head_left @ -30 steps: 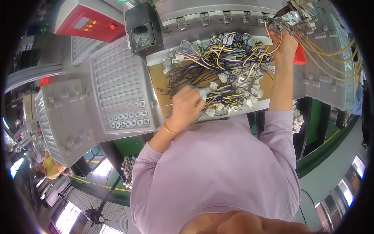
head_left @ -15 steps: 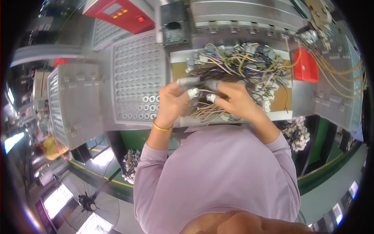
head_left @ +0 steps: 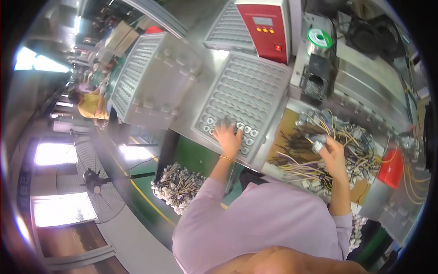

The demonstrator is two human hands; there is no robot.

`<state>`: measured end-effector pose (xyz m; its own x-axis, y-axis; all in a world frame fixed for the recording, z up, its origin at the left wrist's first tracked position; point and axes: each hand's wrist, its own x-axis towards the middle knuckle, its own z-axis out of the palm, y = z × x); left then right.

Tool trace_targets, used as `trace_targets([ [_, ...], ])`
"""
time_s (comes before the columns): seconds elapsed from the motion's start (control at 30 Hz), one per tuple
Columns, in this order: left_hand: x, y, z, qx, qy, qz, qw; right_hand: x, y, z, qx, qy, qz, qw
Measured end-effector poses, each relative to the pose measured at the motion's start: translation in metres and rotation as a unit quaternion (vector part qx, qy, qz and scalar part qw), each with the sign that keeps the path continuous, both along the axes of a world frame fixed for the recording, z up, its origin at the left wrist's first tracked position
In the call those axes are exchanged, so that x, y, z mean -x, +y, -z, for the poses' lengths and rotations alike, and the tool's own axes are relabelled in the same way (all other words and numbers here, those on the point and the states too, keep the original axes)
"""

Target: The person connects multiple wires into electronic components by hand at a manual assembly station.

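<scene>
My left hand (head_left: 227, 141) reaches over the near part of a grey moulded tray (head_left: 248, 86). Its fingers are apart, with fingertips down among ring-shaped metal parts (head_left: 247, 129) sitting in the tray's pockets. Whether a fingertip touches one of them I cannot make out. Over the wire pile, my right hand (head_left: 335, 159) has its thumb and fingers drawn together, light covers on the tips. Something small seems pinched there, too blurred to name. Below and around it lies a tangle of yellow, black and purple wires (head_left: 296, 168) with white and grey connectors, on a brown board (head_left: 283, 132).
Behind the tray stands a red-and-white control box (head_left: 264, 29). A solder wire spool (head_left: 319, 38) sits near a dark box-shaped fixture (head_left: 315, 82). At right is a red bin (head_left: 391, 169); at left, stacked grey trays (head_left: 157, 80). Bundled connectors (head_left: 178, 187) hang below the table edge.
My view has swung left. My left hand has gone from the wires to the tray of ring-shaped parts. My right hand stays over the wire pile, apart from the left.
</scene>
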<state>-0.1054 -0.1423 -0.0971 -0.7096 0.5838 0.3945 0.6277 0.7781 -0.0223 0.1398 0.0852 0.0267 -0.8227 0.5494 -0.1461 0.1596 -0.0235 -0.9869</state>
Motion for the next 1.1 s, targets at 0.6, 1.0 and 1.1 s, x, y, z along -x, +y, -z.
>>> trace_targets([
  [0.6, -0.096, 0.105, -0.122, -0.282, -0.764, 0.199, 0.545, -0.001, -0.010, -0.008, -0.146, 0.007, 0.080, 0.986],
  [1.0, -0.111, 0.109, -0.127, -0.326, -0.765, 0.241, 0.501, -0.001, -0.013, -0.005, -0.005, 0.071, 0.105, 0.992],
  [1.1, -0.114, 0.107, -0.127, -0.334, -0.757, 0.261, 0.497, -0.002, -0.012, -0.007, -0.051, 0.071, 0.091, 0.992],
])
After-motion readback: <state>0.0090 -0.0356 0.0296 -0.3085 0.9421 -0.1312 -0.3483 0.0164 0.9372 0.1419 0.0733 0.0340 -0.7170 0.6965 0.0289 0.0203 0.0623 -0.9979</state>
